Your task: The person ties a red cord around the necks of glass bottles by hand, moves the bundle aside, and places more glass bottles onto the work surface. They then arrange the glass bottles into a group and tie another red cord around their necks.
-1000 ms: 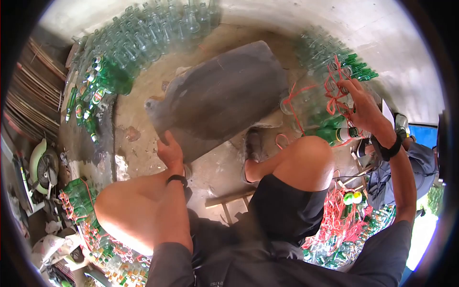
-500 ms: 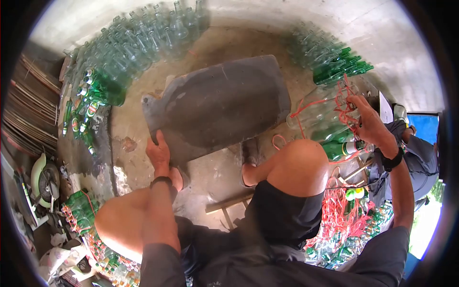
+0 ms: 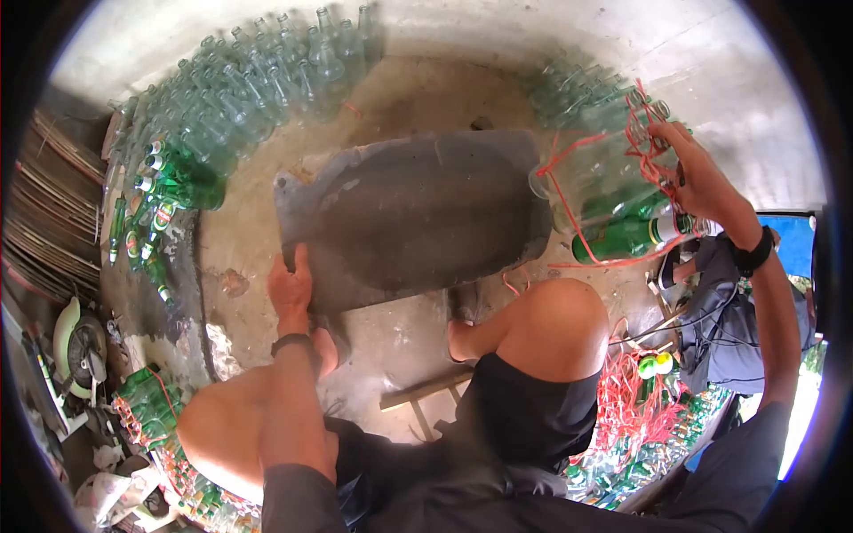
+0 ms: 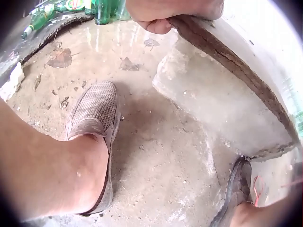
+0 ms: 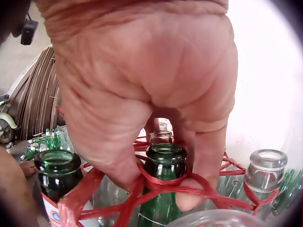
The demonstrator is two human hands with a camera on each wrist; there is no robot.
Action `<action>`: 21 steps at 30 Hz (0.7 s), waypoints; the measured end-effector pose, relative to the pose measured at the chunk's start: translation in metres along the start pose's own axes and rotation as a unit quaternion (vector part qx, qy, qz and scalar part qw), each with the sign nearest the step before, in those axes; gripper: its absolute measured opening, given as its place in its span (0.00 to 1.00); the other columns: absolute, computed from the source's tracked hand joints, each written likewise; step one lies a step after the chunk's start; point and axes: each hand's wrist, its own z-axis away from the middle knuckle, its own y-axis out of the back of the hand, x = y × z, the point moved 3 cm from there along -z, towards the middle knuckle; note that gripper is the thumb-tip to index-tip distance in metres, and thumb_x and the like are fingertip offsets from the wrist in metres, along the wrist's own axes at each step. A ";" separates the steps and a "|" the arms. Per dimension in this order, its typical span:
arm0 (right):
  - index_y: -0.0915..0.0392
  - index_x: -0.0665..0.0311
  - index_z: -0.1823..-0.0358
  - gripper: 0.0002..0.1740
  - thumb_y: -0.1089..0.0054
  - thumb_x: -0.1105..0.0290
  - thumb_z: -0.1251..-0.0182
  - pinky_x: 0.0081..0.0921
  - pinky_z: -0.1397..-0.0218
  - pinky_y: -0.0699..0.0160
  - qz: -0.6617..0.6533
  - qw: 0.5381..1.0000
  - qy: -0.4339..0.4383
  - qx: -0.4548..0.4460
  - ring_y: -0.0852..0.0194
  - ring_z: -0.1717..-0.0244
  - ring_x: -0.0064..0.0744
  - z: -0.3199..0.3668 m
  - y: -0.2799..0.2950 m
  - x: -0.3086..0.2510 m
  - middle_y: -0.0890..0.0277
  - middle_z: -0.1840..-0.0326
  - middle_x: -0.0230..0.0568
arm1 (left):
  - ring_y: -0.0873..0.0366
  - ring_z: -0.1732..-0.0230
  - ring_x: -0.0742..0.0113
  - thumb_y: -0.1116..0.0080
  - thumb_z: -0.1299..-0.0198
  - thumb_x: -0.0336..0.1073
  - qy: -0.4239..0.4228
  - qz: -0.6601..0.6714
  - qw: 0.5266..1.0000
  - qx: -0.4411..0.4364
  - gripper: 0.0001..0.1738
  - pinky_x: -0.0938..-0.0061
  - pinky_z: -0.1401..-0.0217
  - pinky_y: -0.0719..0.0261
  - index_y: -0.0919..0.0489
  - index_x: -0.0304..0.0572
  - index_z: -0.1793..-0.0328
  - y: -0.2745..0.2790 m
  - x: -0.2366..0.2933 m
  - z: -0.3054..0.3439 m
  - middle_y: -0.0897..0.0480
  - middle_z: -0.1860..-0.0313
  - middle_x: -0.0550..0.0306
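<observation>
here my right hand (image 3: 699,178) grips red cord (image 5: 81,191) round the bottles (image 3: 619,240); my left hand (image 3: 291,289) clutches the dark slab (image 3: 418,209)!

Pale wall (image 3: 729,84), stained concrete floor (image 3: 391,342), bright daylight (image 3: 802,413) at right

Looks like a bottle-sorting shed: clear bottles (image 3: 253,89) crowd the far edge of the floor (image 3: 242,231) by a wall (image 3: 462,28), green bottles (image 3: 197,188) its left, red twine (image 3: 638,404) and a tied bundle (image 3: 617,242) its right.

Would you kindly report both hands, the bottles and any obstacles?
Left hand holds board; right hand grips twine; bottles tied together; no clear obstacle, board alongside.
</observation>
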 end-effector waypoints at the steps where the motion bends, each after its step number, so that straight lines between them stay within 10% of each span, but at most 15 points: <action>1: 0.32 0.61 0.32 0.40 0.29 0.86 0.48 0.41 0.37 0.23 0.002 1.000 -0.001 0.000 0.25 0.35 0.55 -0.010 0.006 0.003 0.27 0.39 0.50 | 0.16 0.60 0.34 0.38 0.31 0.58 0.030 -0.042 0.999 0.017 0.29 0.49 0.56 0.22 0.18 0.33 0.58 0.006 0.004 -0.002 0.15 0.64 0.33; 6: 0.33 0.61 0.30 0.42 0.29 0.87 0.49 0.42 0.38 0.22 0.052 0.996 0.075 -0.006 0.26 0.35 0.56 -0.065 0.026 0.002 0.28 0.38 0.50 | 0.17 0.62 0.47 0.29 0.39 0.48 -0.047 -0.132 0.957 0.256 0.17 0.56 0.58 0.21 0.15 0.42 0.58 0.037 0.059 -0.038 0.17 0.66 0.45; 12: 0.36 0.54 0.27 0.43 0.31 0.88 0.44 0.37 0.62 0.20 0.074 0.994 0.084 -0.011 0.20 0.60 0.48 -0.133 0.037 0.008 0.29 0.37 0.44 | 0.21 0.65 0.50 0.26 0.43 0.35 -0.254 0.095 0.959 0.081 0.10 0.61 0.61 0.22 0.18 0.42 0.62 -0.024 0.140 -0.034 0.21 0.67 0.53; 21: 0.38 0.51 0.30 0.45 0.31 0.90 0.48 0.47 0.57 0.18 0.168 0.966 0.194 0.005 0.19 0.51 0.57 -0.236 0.016 0.020 0.33 0.35 0.40 | 0.23 0.58 0.56 0.23 0.49 0.45 -0.198 -0.043 0.979 0.021 0.16 0.59 0.58 0.33 0.19 0.54 0.61 -0.069 0.154 -0.022 0.23 0.63 0.61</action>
